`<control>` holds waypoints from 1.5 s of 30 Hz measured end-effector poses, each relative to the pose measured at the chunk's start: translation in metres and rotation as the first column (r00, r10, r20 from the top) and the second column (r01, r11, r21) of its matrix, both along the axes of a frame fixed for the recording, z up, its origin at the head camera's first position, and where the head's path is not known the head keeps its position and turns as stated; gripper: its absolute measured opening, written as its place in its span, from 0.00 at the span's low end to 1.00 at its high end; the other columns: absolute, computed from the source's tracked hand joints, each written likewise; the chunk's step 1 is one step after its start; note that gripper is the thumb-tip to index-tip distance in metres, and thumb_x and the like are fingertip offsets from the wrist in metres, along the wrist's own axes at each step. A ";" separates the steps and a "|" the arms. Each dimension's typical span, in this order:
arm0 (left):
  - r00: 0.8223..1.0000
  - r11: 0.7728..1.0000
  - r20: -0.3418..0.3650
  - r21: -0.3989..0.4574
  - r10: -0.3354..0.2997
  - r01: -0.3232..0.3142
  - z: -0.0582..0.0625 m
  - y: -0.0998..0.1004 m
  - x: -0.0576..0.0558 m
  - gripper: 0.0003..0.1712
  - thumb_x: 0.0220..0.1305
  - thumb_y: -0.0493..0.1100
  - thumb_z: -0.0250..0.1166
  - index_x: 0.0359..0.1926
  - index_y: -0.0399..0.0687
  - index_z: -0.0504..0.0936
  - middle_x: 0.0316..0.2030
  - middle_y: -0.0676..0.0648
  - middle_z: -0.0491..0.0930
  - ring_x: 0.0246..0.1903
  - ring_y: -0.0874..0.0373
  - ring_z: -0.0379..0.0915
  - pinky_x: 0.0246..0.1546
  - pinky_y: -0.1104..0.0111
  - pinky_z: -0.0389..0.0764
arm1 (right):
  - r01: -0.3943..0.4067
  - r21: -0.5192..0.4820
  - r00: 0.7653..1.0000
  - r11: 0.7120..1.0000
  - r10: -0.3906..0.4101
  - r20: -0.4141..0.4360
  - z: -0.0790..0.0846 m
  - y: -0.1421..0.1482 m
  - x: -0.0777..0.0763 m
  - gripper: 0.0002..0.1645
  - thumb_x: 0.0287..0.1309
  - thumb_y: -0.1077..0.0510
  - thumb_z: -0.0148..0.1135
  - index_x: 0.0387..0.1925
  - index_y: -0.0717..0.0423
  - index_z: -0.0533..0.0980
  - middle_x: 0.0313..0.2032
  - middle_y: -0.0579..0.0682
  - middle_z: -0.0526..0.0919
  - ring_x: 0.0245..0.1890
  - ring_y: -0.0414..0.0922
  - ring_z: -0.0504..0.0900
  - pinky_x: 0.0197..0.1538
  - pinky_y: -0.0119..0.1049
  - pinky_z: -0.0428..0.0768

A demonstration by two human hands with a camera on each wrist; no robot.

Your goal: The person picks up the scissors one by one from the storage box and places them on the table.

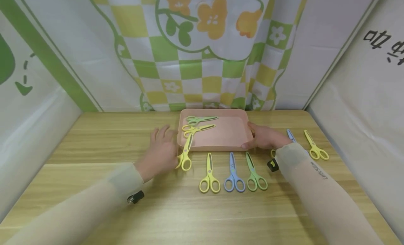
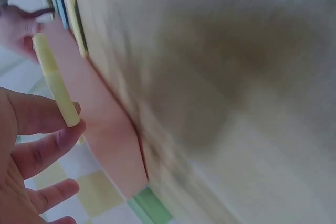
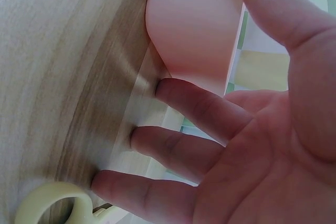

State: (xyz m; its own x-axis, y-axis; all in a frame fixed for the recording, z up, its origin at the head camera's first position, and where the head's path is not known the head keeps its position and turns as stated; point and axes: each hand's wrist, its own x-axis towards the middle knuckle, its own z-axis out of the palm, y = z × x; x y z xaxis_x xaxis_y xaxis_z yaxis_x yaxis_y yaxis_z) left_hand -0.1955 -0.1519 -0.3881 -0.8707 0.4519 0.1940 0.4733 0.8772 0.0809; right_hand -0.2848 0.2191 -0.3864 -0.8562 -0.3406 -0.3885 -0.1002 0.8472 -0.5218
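Observation:
My left hand pinches a pair of yellow scissors by the handle between thumb and fingers, at the left front corner of a pink tray. Their blades point away and overlap the tray's rim in the head view. The yellow handle shows between thumb and fingertips in the left wrist view. Inside the tray, on its left side, lie green scissors and yellow scissors. My right hand rests at the tray's right end, thumb at its front corner, with the other fingers extended.
In front of the tray lie yellow scissors, blue scissors and green scissors in a row. Right of them are blue scissors, partly behind my sleeve, and yellow scissors. A checkered curtain hangs behind the wooden table.

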 end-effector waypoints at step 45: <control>0.940 0.929 0.232 -0.214 -0.251 0.301 -0.010 0.000 0.041 0.30 0.54 0.60 0.72 0.53 0.49 0.85 0.61 0.48 0.76 0.68 0.38 0.57 0.64 0.35 0.49 | -0.012 -0.006 1.000 1.000 0.012 0.001 0.004 0.000 0.002 0.71 0.52 0.39 0.75 0.79 0.59 0.38 0.73 0.68 0.54 0.72 0.63 0.52 0.71 0.58 0.51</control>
